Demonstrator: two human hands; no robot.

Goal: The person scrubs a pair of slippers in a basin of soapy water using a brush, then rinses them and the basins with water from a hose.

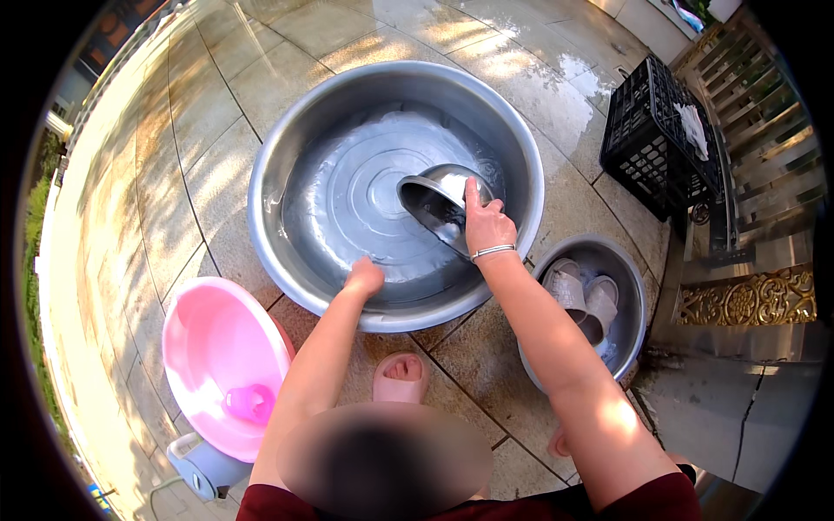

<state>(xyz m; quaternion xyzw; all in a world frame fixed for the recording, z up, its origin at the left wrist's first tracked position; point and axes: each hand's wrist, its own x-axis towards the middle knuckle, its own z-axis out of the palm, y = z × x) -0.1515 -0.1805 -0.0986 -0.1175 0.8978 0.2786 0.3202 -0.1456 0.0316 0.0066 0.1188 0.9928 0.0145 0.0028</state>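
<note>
A large round metal basin with some water in it stands on the paving before me. My right hand, with a bracelet at the wrist, grips a smaller metal bowl from its outer side. The bowl is tilted inside the basin's right half, its opening turned down to the left. My left hand is inside the near edge of the basin, its fingers curled; whether it holds anything does not show.
At lower left, a pink plastic basin holds a pink cup; a blue-grey container is beside it. On the right, a metal basin holds slippers. A black crate stands by the metal fence.
</note>
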